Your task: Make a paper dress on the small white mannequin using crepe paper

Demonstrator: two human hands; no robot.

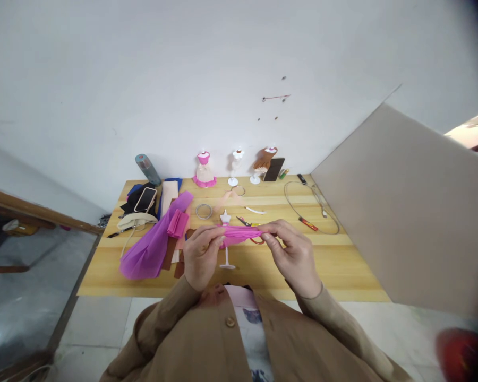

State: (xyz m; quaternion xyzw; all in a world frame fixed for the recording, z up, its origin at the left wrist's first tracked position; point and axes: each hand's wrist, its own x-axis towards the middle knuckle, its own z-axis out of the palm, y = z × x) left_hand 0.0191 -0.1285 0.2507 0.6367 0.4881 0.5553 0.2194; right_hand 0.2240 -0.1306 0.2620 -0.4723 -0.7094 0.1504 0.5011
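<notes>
A strip of bright pink crepe paper (241,233) is stretched level between my two hands, its upper edge gathered in folds. My left hand (202,253) pinches its left end between thumb and fingers. At the other end, my right hand (292,254) pinches the paper the same way. Just behind the strip stands a small white dress-form stand (225,217), its middle hidden by the paper and its round base (227,266) showing below. Scissors (247,223) with red and yellow parts lie behind the strip, partly covered.
Purple crepe paper (155,249) and a folded pink piece (178,224) lie at left, near a phone (145,199) and a bottle (147,168). Dressed mini forms (204,172) line the wall. A tape roll (203,211) and a looped cable (287,199) rest on the wooden table (342,270).
</notes>
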